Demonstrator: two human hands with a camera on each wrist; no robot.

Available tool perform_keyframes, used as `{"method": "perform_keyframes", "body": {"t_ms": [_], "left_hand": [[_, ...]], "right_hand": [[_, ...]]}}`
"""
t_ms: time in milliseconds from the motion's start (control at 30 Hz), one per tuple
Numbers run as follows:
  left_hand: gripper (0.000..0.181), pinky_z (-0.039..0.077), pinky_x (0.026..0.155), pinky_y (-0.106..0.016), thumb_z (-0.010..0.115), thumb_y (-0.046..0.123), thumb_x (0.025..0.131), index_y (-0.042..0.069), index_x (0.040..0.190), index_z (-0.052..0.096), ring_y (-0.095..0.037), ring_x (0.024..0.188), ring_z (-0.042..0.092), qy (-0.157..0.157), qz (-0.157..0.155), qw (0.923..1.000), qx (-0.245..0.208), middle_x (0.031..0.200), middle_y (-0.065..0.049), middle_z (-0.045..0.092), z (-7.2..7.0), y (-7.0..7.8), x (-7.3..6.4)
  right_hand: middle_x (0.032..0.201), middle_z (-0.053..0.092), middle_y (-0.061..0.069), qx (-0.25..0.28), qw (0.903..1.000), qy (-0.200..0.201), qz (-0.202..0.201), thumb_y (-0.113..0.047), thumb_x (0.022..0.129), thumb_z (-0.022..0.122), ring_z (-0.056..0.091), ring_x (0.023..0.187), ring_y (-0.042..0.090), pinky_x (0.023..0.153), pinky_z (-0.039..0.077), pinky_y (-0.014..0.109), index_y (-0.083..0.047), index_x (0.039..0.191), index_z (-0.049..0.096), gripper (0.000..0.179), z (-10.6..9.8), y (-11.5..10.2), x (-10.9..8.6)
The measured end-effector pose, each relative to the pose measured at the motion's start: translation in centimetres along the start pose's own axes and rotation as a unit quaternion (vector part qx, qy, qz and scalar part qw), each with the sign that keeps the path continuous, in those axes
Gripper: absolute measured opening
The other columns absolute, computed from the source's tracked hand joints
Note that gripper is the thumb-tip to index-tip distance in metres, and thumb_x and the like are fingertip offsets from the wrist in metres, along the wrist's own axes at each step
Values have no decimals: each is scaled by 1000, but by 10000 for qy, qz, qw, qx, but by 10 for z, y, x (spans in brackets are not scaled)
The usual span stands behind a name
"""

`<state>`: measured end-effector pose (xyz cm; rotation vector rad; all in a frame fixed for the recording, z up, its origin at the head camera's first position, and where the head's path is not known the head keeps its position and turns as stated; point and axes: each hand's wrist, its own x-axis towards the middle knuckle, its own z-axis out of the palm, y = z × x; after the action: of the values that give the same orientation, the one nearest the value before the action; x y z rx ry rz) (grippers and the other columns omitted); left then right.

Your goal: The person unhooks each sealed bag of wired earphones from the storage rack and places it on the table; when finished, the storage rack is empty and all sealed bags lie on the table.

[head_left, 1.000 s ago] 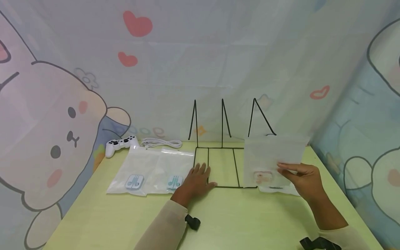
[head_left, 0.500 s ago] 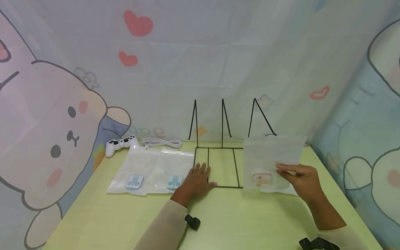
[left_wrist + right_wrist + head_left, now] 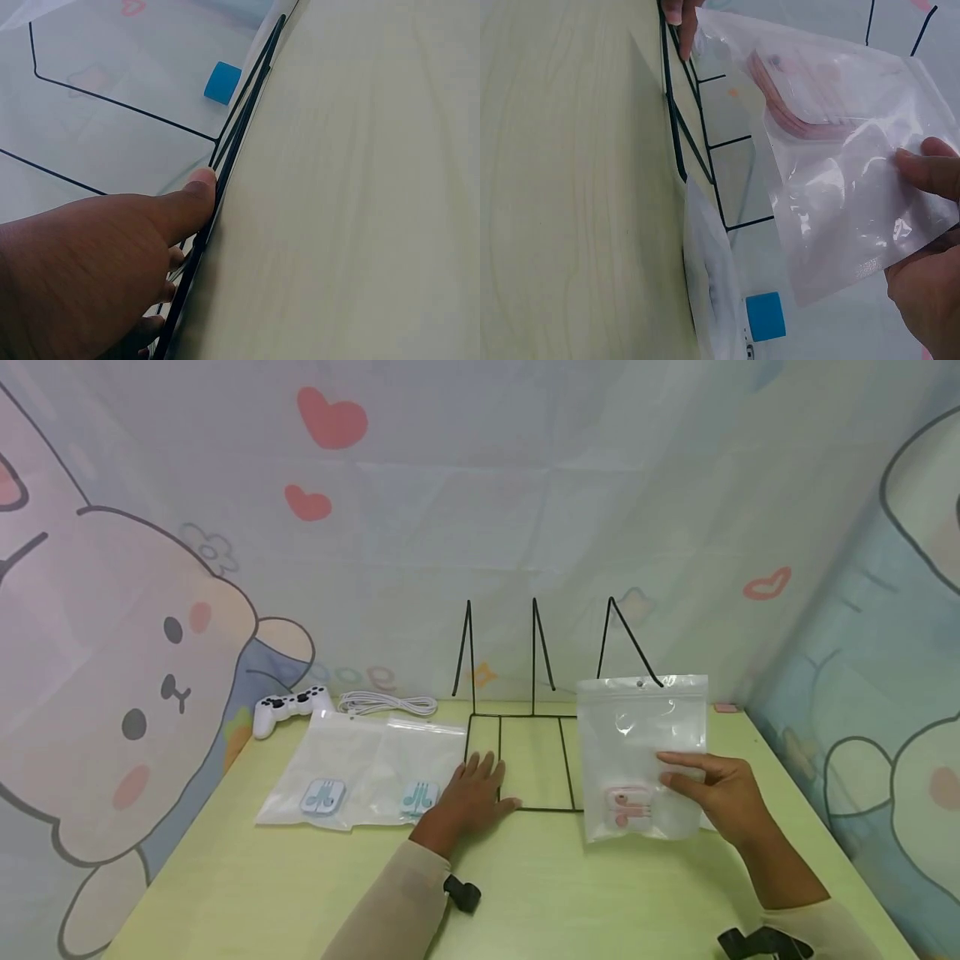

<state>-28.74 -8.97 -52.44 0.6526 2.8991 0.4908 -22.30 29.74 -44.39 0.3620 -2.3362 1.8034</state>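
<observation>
My right hand pinches the right edge of a clear zip bag with a pink earphone case low inside it. The bag hangs upright, its top hole close to the tip of the right-hand hook of a black wire display rack. In the right wrist view the thumb lies on the front of the bag. My left hand rests on the left part of the rack's base, fingers spread. Its thumb touches the base wire in the left wrist view.
Two clear bags with blue earphone cases lie left of the rack. Behind them are a white game controller and a coiled white cable. Another bag lies on the table at the right. A blue cylinder stands beyond.
The bag in my right hand has swung round to face the camera and shifted slightly left, its top hole now showing by the hook tip. The left hand stays in place.
</observation>
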Motion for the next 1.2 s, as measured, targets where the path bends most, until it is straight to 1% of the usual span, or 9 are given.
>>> {"method": "perform_keyframes", "body": {"t_ms": [100, 267, 367, 533, 667, 767, 900, 1033, 1200], "left_hand": [[82, 19, 138, -58, 50, 60, 112, 8, 173, 32, -43, 171, 16, -14, -20, 10000, -24, 182, -17, 24, 0, 0, 0], [82, 20, 138, -58, 51, 60, 111, 8, 172, 33, -44, 171, 16, -18, -10, 10000, 16, 182, -18, 24, -1, 1, -1], [82, 20, 138, -58, 51, 59, 111, 7, 172, 33, -44, 171, 17, -5, 2, 10000, 71, 182, -18, 25, -1, 1, 0], [82, 21, 138, -58, 51, 59, 112, 7, 172, 33, -44, 171, 17, -15, 11, 10000, 90, 182, -18, 25, 2, -1, 1], [82, 21, 138, -58, 51, 60, 111, 7, 172, 33, -44, 171, 18, 6, 12, 9999, 164, 182, -18, 25, 1, -1, 3], [82, 20, 138, -58, 50, 60, 111, 8, 173, 32, -43, 171, 17, -20, -15, 9998, 172, 182, -17, 25, 0, -1, 2], [82, 19, 138, -58, 51, 60, 111, 8, 173, 32, -44, 171, 16, -44, -7, 10000, 84, 182, -17, 24, 0, 0, 1], [82, 19, 138, -59, 52, 59, 111, 8, 172, 33, -44, 171, 17, -9, 14, 10000, 29, 182, -18, 25, 0, 1, 0], [82, 19, 138, -58, 51, 59, 111, 8, 172, 33, -44, 171, 16, -14, -17, 10000, 26, 182, -18, 25, -2, 2, -1]], "right_hand": [[96, 83, -13, -42, 9993, -256, 280, -3, 97, 80, 81, 79, 12, 66, 68, 35, -4, 128, 81, 31, -3, 2, 1], [102, 83, -18, 110, 9993, -269, 227, 3, 94, 81, 76, 75, 5, 62, 63, 25, -7, 125, 83, 32, -9, 8, 4], [110, 81, -22, 300, 9988, -239, 296, 5, 93, 81, 73, 78, 3, 64, 61, 22, -9, 123, 84, 34, -13, 10, 5], [104, 83, -12, 851, 9932, -361, 710, 7, 95, 78, 78, 74, 11, 63, 65, 28, -15, 126, 84, 38, -25, 13, 8], [103, 84, -4, 1410, 9851, -493, 849, 11, 98, 71, 81, 83, 15, 68, 68, 33, -18, 128, 84, 44, -37, 18, 13], [106, 83, -4, 1645, 9800, -613, 934, 13, 100, 67, 82, 88, 16, 71, 68, 34, -19, 128, 84, 46, -47, 25, 15], [108, 83, -5, 1678, 9771, -744, 1073, 13, 101, 65, 82, 89, 16, 72, 68, 34, -22, 127, 84, 48, -60, 36, 17], [110, 83, -6, 1853, 9733, -864, 1045, 16, 101, 60, 83, 90, 17, 72, 68, 34, -23, 127, 84, 53, -73, 48, 21], [110, 83, -6, 1902, 9718, -868, 1089, 17, 102, 59, 82, 89, 16, 72, 68, 33, -23, 126, 85, 53, -87, 51, 24]]}}
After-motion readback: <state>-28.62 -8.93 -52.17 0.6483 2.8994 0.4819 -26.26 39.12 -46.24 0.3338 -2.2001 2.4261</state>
